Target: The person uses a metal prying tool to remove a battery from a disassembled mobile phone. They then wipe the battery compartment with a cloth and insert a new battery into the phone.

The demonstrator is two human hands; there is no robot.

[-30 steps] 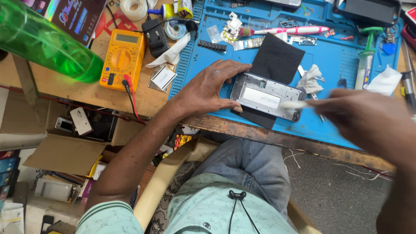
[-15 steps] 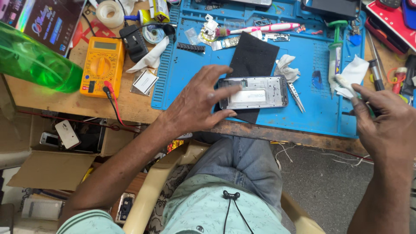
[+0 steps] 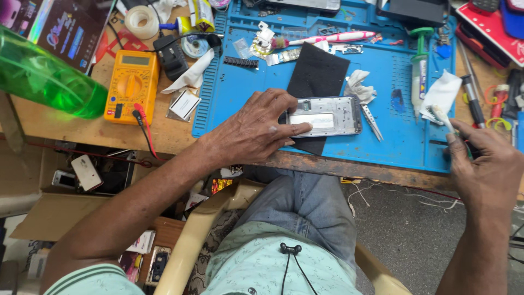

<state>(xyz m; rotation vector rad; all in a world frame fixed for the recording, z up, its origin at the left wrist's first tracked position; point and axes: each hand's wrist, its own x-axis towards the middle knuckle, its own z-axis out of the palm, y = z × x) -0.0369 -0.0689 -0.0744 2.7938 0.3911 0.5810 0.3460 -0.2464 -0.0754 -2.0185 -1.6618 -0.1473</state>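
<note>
My left hand [image 3: 256, 131] lies flat on the left end of an opened phone frame [image 3: 327, 116], pinning it on a black pad [image 3: 316, 74] over the blue work mat [image 3: 404, 145]. My right hand [image 3: 483, 164] is at the mat's right edge, fingers closed around a small white-bristled brush [image 3: 439, 116] that points up and left. Metal tweezers [image 3: 372, 120] rest just right of the phone. A crumpled tissue [image 3: 360, 86] sits above them.
A yellow multimeter [image 3: 131, 84] with red lead, a green bottle [image 3: 43, 79] and a tape roll [image 3: 141, 21] stand left of the mat. A pink toothbrush [image 3: 333, 38], green syringe [image 3: 420, 65] and white tissue [image 3: 445, 90] lie on it. Tools crowd the right edge.
My right hand left the phone and moved right to the mat's edge with the brush. My left hand stayed pressed on the phone. The view shifted slightly.
</note>
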